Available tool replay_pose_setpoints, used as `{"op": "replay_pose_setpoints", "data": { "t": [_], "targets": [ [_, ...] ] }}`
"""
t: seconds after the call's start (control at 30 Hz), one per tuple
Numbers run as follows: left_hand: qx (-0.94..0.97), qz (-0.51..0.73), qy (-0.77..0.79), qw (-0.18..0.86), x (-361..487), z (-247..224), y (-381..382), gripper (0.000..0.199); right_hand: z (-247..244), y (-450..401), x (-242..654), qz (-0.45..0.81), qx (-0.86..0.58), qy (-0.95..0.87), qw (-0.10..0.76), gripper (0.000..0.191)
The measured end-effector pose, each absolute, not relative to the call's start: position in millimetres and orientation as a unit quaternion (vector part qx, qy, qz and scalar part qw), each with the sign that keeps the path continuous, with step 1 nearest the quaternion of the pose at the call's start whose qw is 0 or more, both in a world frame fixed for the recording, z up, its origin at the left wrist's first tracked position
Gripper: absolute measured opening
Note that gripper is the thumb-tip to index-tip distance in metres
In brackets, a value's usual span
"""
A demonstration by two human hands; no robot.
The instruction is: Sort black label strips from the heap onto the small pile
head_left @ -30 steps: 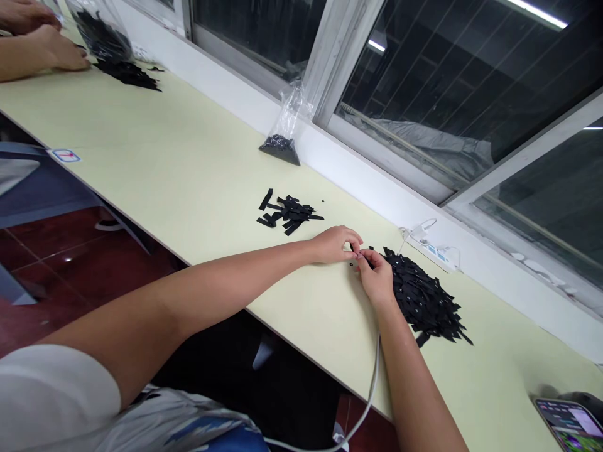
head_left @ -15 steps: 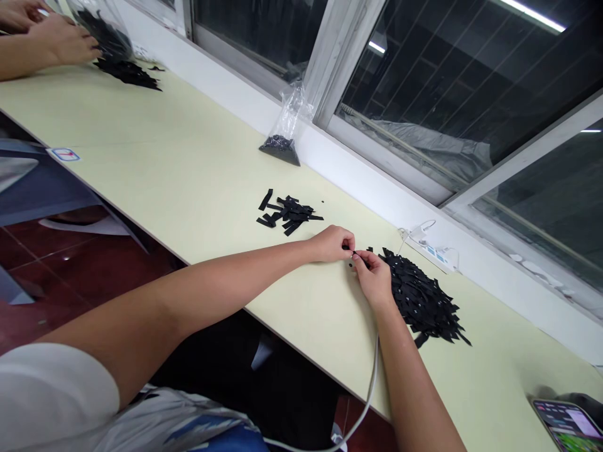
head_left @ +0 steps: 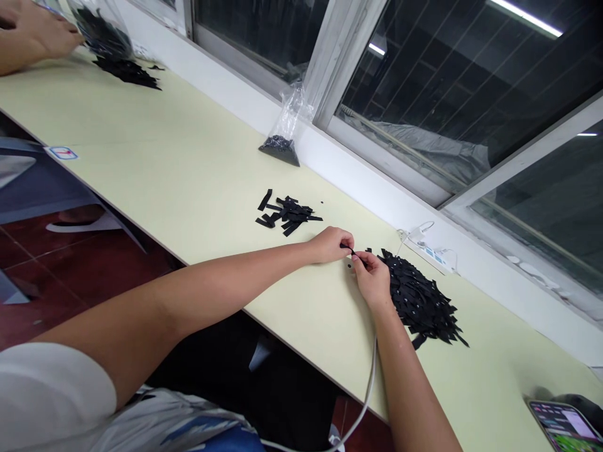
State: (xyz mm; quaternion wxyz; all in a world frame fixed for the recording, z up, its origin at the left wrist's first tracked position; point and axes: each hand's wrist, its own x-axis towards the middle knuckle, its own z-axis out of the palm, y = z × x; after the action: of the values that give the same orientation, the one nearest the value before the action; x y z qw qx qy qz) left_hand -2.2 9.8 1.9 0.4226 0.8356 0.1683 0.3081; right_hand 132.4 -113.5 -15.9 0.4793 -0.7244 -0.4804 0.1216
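My left hand [head_left: 333,244] and my right hand [head_left: 374,276] meet fingertip to fingertip just above the table [head_left: 301,301]. Both are closed on a thin black strip [head_left: 347,248], which shows between them; most of it is hidden by my fingers. On the table below lies a small dark round piece [head_left: 349,265]. Right beside my right hand spreads a large heap of black strips [head_left: 424,301] with small pale dots on them. Beyond my left hand is a smaller, looser pile of black strips [head_left: 292,212].
A clear plastic bag [head_left: 282,135] with small black pieces stands by the window wall. A power strip [head_left: 433,253] lies behind the heap. A phone [head_left: 565,424] rests at the right, and a white cable [head_left: 367,395] crosses the table edge. Another person's hands [head_left: 42,31] are at far left.
My hands stay nearly in place, with slightly more of the black strip showing between them. The other person's hands at the far left have moved toward the left edge.
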Motion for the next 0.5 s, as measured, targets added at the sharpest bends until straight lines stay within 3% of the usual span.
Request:
{"op": "replay_pose_setpoints", "data": {
  "t": [0.1,0.27,0.5],
  "targets": [
    [0.836,0.319,0.165,0.415,-3,2,12,0.009,-11,-116,130,0.085,-0.745,-0.502,0.431,0.038],
    [0.825,0.355,0.178,0.403,-4,2,18,0.008,-3,-121,125,0.023,-0.756,-0.599,0.264,0.024],
    [0.832,0.349,0.18,0.392,-2,-3,19,0.006,5,-125,126,0.021,-0.758,-0.62,0.204,0.017]
  ]
}}
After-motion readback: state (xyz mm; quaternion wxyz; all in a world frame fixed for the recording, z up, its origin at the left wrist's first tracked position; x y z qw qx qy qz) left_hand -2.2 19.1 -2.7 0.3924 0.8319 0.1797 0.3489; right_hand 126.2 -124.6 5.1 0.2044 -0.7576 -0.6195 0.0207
